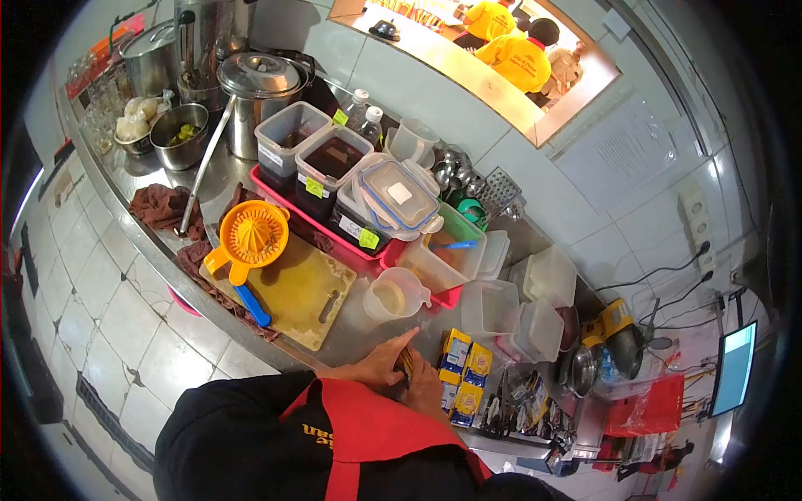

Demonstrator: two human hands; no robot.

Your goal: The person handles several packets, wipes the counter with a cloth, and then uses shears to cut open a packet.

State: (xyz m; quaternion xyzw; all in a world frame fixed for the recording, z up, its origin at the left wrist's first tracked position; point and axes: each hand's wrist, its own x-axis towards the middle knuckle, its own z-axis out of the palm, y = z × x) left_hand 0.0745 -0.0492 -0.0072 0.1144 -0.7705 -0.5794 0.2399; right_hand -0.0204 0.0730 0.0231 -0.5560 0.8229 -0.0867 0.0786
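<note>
From my view, the left hand (378, 366) and right hand (424, 387) meet at the tabletop's (338, 341) near edge, each grip closed on a small yellowish item (407, 365); fingers hide most of it, so I can't tell what it is. Just right of them sit yellow-and-blue packs (478, 364), their print too small for me to read. Beyond the fingers I have a narrow strip of bare steel, bounded by the translucent plastic jug (390, 301). To the left, the scuffed yellow cutting board (311, 299) lies close to the near edge, with a ribbed orange citrus juicer (253, 235) and a blue handle (252, 306) on it. Farther back, clear square tubs (332, 157) of dark liquid stand in a red tray (324, 242), wearing white and lime labels whose handwriting I can't make out. Brushed-metal pots (257, 83) crowd the far left.
</note>
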